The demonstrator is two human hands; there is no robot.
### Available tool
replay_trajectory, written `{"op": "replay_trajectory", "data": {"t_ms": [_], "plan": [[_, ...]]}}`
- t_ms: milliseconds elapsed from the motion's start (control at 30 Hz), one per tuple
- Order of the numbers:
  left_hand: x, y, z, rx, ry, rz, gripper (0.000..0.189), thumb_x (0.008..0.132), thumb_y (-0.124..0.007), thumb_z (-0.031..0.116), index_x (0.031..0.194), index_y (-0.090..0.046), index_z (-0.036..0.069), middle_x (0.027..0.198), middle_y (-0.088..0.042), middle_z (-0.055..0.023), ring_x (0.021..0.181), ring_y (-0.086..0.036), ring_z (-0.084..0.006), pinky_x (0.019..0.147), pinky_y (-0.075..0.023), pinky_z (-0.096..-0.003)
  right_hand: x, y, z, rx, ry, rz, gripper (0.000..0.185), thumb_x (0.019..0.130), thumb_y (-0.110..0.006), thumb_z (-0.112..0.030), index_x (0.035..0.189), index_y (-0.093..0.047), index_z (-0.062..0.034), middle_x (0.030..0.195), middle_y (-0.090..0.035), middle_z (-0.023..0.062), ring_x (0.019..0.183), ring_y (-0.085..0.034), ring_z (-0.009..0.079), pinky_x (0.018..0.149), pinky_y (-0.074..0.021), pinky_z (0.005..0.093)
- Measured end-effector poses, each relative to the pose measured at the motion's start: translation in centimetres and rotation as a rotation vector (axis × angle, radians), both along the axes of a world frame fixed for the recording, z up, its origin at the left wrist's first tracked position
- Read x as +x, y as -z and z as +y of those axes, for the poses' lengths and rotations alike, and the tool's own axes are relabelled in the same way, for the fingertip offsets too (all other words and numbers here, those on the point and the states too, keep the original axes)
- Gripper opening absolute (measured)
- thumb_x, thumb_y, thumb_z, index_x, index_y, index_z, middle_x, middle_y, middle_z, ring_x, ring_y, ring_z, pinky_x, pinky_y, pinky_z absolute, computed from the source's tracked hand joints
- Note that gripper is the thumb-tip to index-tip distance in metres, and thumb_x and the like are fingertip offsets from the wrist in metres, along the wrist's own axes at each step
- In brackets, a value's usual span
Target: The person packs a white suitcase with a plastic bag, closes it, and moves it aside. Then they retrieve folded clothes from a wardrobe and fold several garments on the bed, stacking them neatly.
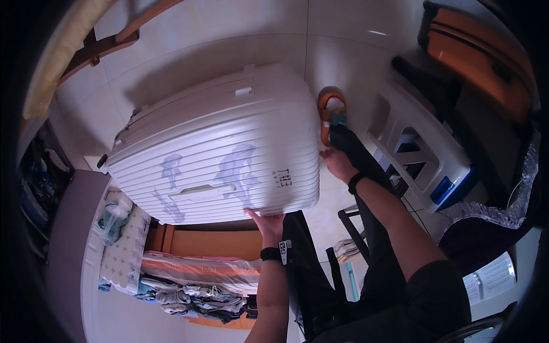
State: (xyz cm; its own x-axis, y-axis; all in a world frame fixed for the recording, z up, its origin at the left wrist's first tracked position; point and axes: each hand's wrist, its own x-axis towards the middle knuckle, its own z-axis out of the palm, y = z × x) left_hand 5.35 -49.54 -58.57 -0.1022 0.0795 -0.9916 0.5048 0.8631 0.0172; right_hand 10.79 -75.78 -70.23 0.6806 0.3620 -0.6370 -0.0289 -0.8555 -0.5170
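Observation:
A large white ribbed hard-shell suitcase with grey dolphin prints and a side handle stands tilted before me. At its lower edge is my left hand, thumb against the shell and the other fingers largely hidden behind the rim. My right hand is at the suitcase's right end with its fingers curled; whether they grip the edge cannot be told. Both wrists wear dark bands, the left one with a small white tag. An orange slipper on my foot is close to the suitcase's right end.
To the right are a white plastic stool and an orange suitcase. Wrapped paper rolls, folded striped bedding and piled clothes lie at lower left. Wooden furniture legs show at upper left, over the tiled floor.

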Motion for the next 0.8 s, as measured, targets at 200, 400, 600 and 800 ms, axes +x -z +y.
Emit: {"op": "replay_trajectory", "data": {"t_ms": [200,400,600,800], "plan": [[-1.7,0.2,0.5,-0.031,0.079,-0.066,0.073,0.080,-0.038,0.065,0.126,-0.037,0.009,0.120,-0.047,-0.0089,0.107,-0.047,-0.0232,0.091,-0.0390,-0.0391,-11.6,-0.2,3.5,0.039,0.261,0.201,0.013,0.077,-0.045,-0.008,0.082,-0.056,-0.0018,0.075,-0.058,0.0158,0.075,-0.055,0.0339,0.067,-0.0466,0.0414],[-6.8,1.2,0.4,-0.039,0.216,-0.447,0.041,0.079,-0.048,0.006,0.120,-0.042,0.006,0.119,-0.046,-0.0095,0.111,-0.046,-0.0215,0.094,-0.0384,-0.0364,-18.2,0.0,11.3,0.348,1.366,0.423,0.024,0.084,-0.050,-0.020,0.096,-0.057,-0.0007,0.092,-0.061,0.0184,0.088,-0.057,0.0310,0.075,-0.0458,0.0354],[-12.2,7.6,1.1,-0.080,0.624,-0.150,0.032,0.073,-0.046,-0.001,0.105,-0.047,0.001,0.103,-0.051,-0.0071,0.094,-0.048,-0.0161,0.081,-0.0388,-0.0302,-19.8,-0.2,15.7,0.103,0.799,0.280,0.024,0.085,-0.050,-0.018,0.100,-0.056,0.0005,0.097,-0.061,0.0140,0.088,-0.057,0.0243,0.077,-0.0447,0.0332],[-14.1,14.7,-0.9,-0.334,0.352,-0.229,0.023,0.076,-0.045,0.002,0.099,-0.049,0.001,0.094,-0.051,-0.0063,0.084,-0.048,-0.0157,0.073,-0.0388,-0.0295,-15.4,-6.2,13.4,-0.052,0.189,0.935,0.027,0.085,-0.053,-0.020,0.101,-0.057,0.0014,0.094,-0.062,0.0147,0.084,-0.058,0.0195,0.074,-0.0442,0.0329]]}}
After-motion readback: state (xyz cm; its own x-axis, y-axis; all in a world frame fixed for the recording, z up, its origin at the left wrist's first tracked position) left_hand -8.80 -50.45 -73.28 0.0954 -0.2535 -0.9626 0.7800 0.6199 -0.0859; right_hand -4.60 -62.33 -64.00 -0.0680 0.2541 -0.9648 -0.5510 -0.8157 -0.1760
